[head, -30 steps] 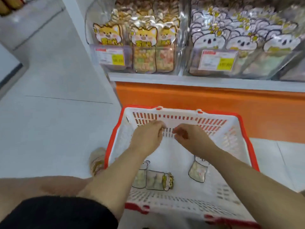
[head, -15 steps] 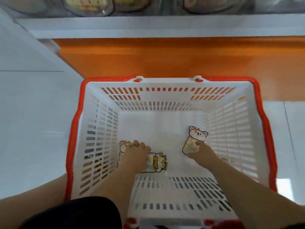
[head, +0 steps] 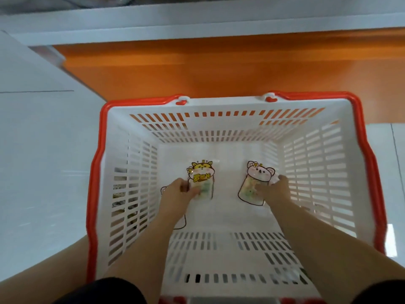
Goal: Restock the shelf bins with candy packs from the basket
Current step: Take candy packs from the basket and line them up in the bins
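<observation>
Both hands reach into the red-rimmed basket (head: pixel 93 194). The left hand (head: pixel 175 195) has turned the yellow fox-faced candy pack (head: pixel 202 179) from sideways to upright, grip clenched on it. The right hand (head: pixel 274 190) now grasps the pink bear-faced pack (head: pixel 255 183). Both packs seem ready to lift toward the shelf (head: pixel 197 17). A third pack (head: pixel 164 190) lies under the left wrist. The fox pack's yellow characters are too blurred to read.

Your white slotted basket (head: pixel 315 163) has a red rim; one pack (head: pixel 202 179) shows a yellow cat, the other pack (head: pixel 255 183) a pink bear.
</observation>
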A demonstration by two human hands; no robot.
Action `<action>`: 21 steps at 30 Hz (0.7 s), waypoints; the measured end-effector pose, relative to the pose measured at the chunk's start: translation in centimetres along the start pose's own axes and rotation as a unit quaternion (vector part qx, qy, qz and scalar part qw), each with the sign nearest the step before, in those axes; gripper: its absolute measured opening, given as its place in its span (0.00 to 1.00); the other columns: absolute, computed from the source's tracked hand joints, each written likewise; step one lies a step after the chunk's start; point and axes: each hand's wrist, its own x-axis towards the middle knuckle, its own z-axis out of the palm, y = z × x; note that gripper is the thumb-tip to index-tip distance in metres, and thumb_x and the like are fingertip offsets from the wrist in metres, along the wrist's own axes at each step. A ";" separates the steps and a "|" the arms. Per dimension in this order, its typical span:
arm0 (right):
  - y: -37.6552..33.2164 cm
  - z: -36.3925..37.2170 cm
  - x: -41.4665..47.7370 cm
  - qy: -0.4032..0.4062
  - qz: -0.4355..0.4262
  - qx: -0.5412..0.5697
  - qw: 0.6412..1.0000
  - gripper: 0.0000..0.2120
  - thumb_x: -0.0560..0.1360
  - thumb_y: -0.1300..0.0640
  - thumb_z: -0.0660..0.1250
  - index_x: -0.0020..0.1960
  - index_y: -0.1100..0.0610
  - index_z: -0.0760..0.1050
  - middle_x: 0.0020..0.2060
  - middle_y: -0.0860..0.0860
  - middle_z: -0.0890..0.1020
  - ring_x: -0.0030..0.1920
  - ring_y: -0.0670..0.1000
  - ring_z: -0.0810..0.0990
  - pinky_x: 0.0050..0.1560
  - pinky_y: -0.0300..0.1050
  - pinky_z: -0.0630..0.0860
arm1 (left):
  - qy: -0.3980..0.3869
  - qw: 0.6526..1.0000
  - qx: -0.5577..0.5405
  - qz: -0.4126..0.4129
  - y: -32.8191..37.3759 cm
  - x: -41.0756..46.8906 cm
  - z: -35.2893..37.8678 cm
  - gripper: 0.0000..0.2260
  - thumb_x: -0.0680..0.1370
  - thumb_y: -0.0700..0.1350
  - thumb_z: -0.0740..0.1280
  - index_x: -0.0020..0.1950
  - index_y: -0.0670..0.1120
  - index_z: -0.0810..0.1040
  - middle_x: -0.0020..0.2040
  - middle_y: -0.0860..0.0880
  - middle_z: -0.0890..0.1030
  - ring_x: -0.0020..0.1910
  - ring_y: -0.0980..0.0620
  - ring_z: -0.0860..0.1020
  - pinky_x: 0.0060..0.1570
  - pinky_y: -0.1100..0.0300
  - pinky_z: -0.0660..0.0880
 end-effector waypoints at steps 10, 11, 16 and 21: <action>-0.5 1.4 -1.8 -0.143 0.002 0.045 0.989 0.17 0.72 0.61 0.76 0.57 0.65 0.76 0.43 0.57 0.79 0.40 0.54 0.75 0.46 0.50 0.76 | -0.005 0.972 0.158 -0.172 -10.7 5.1 5.1 0.29 0.59 0.81 0.53 0.40 0.60 0.75 0.57 0.39 0.79 0.54 0.44 0.77 0.62 0.57 0.65; -0.7 1.3 -2.0 -0.151 -0.001 0.049 0.987 0.16 0.72 0.62 0.75 0.57 0.65 0.76 0.42 0.57 0.78 0.40 0.54 0.75 0.45 0.49 0.76 | 0.003 0.972 0.148 -0.182 -10.1 5.1 5.1 0.28 0.61 0.80 0.55 0.41 0.60 0.76 0.52 0.43 0.81 0.50 0.45 0.78 0.59 0.55 0.72; -2.6 0.5 -3.9 -0.184 -0.041 0.037 0.981 0.12 0.74 0.61 0.70 0.56 0.59 0.75 0.50 0.57 0.81 0.48 0.56 0.79 0.50 0.52 0.80 | -0.049 0.992 0.055 -0.098 -2.1 1.0 2.9 0.20 0.75 0.61 0.70 0.37 0.46 0.69 0.36 0.51 0.74 0.38 0.51 0.73 0.39 0.58 0.67; -6.5 -1.6 -7.9 -0.200 -0.138 0.069 0.967 0.08 0.74 0.60 0.69 0.53 0.56 0.78 0.48 0.55 0.82 0.48 0.56 0.81 0.42 0.51 0.79 | -0.091 0.995 -0.049 0.002 3.7 -0.4 1.6 0.20 0.72 0.60 0.74 0.47 0.43 0.77 0.45 0.47 0.82 0.43 0.47 0.80 0.47 0.52 0.79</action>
